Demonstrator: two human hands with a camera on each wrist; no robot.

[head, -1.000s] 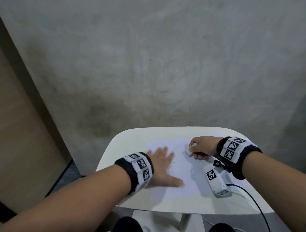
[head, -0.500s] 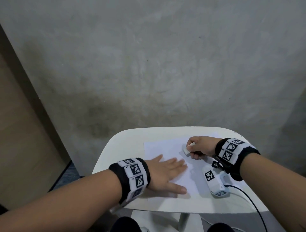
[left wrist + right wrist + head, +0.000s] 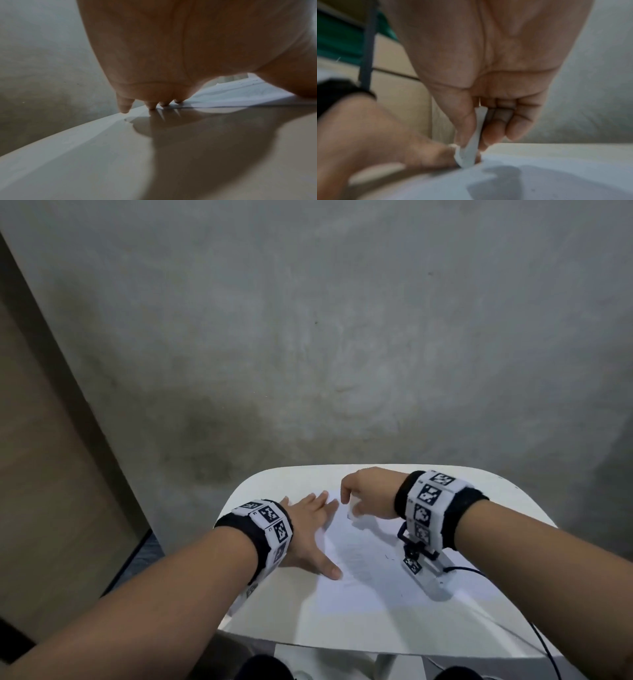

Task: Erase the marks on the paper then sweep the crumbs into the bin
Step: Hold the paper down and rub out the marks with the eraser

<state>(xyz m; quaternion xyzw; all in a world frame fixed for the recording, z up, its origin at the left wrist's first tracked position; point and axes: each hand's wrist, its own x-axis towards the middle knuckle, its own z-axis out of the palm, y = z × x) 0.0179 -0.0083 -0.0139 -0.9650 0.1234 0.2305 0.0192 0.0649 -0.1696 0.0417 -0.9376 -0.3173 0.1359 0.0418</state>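
Observation:
A white sheet of paper [image 3: 373,570] lies on the small white table [image 3: 486,621], with faint pencil marks near its middle. My left hand [image 3: 310,532] lies flat with spread fingers on the paper's left edge, pressing it down; the left wrist view shows its fingertips [image 3: 151,106] on the table by the sheet [image 3: 236,97]. My right hand [image 3: 368,494] is at the paper's far left corner and pinches a white eraser [image 3: 352,513] between thumb and fingers. In the right wrist view the eraser [image 3: 471,148] meets the paper [image 3: 539,175] beside my left hand. No bin is in view.
A grey concrete wall [image 3: 308,337] stands right behind the table. A wooden panel [image 3: 44,474] is at the left. A black cable [image 3: 541,642] runs from the right wrist camera over the table's right front edge.
My right hand has carried the eraser leftwards across the top of the paper to its far left corner. My left hand has slid to the sheet's left edge.

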